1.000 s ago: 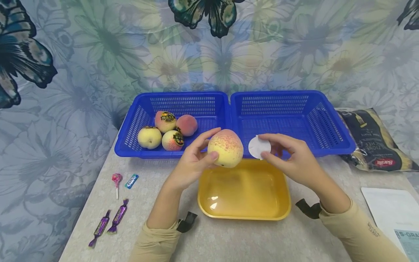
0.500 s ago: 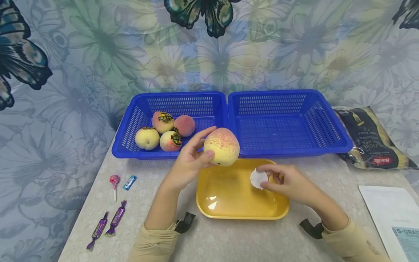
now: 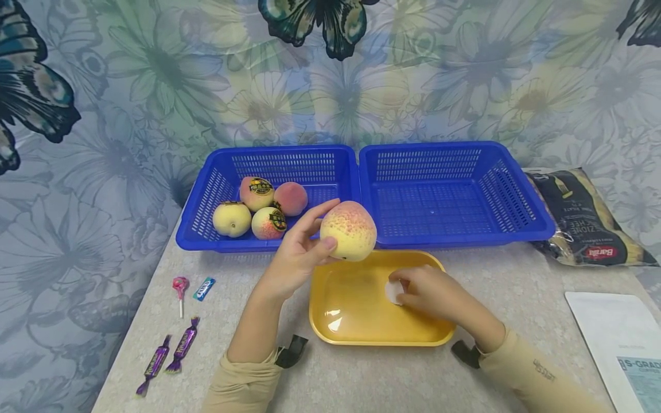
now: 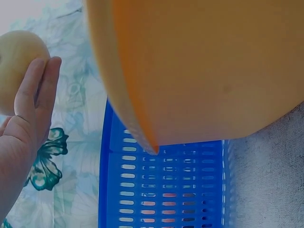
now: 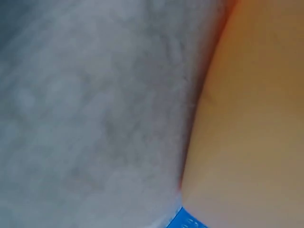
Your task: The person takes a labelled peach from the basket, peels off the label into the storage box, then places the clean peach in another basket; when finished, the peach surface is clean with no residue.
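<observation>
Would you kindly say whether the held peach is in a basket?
No, out: the left hand holds the peach aloft, apart from both baskets.

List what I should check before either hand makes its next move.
1. Round yellow-and-red peach held by the left hand: ok.
2. Thin round white disc pinched by the right hand: ok.
3. Disc within the rectangular yellow plastic tray's outline in the head view: ok.
4. Disc released: not ok, it is pinched.
5. Disc touching the tray's floor: cannot tell.
</observation>
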`<state>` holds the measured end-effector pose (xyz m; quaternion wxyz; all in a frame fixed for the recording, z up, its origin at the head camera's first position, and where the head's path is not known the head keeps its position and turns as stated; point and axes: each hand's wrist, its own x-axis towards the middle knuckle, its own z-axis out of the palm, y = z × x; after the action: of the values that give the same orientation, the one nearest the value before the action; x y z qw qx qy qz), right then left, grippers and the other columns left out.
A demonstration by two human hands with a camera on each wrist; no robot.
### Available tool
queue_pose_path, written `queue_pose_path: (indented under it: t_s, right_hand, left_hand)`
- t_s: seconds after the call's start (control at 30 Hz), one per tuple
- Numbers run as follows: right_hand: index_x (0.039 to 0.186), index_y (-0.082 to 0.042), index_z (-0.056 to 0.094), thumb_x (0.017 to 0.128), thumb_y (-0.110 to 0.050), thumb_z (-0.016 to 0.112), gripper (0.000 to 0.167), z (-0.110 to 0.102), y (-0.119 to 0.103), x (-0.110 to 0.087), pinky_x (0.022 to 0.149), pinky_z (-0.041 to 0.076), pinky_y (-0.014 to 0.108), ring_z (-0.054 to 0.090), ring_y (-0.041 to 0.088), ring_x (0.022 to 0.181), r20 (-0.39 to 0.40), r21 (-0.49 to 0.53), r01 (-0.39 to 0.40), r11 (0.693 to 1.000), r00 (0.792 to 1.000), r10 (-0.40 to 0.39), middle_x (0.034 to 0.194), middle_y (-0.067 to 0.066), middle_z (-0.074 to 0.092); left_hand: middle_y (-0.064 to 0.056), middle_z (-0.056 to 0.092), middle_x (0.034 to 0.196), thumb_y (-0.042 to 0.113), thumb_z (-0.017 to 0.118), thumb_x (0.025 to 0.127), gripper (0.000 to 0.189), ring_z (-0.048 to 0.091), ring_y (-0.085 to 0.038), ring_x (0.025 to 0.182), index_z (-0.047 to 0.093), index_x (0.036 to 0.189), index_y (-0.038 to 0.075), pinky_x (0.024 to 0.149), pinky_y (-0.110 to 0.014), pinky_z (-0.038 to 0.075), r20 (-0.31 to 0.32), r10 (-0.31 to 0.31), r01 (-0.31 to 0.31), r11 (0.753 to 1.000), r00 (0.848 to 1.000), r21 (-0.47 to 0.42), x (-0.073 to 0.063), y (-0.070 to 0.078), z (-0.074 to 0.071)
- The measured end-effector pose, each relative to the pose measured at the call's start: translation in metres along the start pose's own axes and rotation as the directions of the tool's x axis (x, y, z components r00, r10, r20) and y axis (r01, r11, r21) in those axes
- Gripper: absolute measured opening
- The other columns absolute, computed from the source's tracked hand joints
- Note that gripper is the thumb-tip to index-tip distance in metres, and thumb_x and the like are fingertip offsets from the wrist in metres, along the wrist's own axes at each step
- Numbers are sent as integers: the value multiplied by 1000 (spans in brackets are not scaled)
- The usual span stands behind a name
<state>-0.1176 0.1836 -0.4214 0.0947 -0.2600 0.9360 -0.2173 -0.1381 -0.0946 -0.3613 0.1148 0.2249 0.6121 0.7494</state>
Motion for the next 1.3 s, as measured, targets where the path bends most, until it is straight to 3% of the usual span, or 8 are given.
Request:
queue_pose_path:
  t_s: [0.17,0.33,0.67,0.97,1.3]
  right_hand:
    - [110,-11,72,83,-23,77,29,6,-1,5,60,39,23,46,6,63,7,-56,-45,997,999,46,68,-11,52]
    - [103,-15,71,83,-27,78,25,9,-2,7,57,37,25,44,8,61,-12,-109,-57,992,998,56,65,-11,49]
    - [105,-18,70,83,-30,79,27,13,-2,7,59,42,29,49,11,65,-17,-165,-79,983,997,77,69,-11,53]
    - [107,-17,71,83,-32,78,30,14,-3,6,61,44,30,48,11,65,-14,-170,-82,982,997,80,65,-11,47]
    - [105,-14,71,82,-29,79,28,8,-4,3,60,38,23,44,6,63,-65,-85,-34,996,997,28,65,-12,47]
  left_hand:
    - [-19,51,132,35,68,93,69,71,-19,99,38,152,16,87,-45,59,4,1,-1,1000,1000,-11,0,-1,0]
    - [-18,52,131,33,67,94,70,71,-19,98,35,153,12,87,-44,59,3,4,-4,1000,1000,-7,0,0,0]
    - [-17,53,130,29,66,96,65,71,-19,97,37,152,14,86,-43,60,0,2,-2,1000,1000,-1,0,-1,1]
    - [-18,52,130,29,66,96,65,70,-18,98,36,153,12,87,-43,59,-2,4,-4,1000,1000,1,0,-2,0]
    - [-18,51,131,27,65,97,67,70,-19,99,34,153,8,86,-43,60,-4,5,-5,1000,1000,3,1,-3,1]
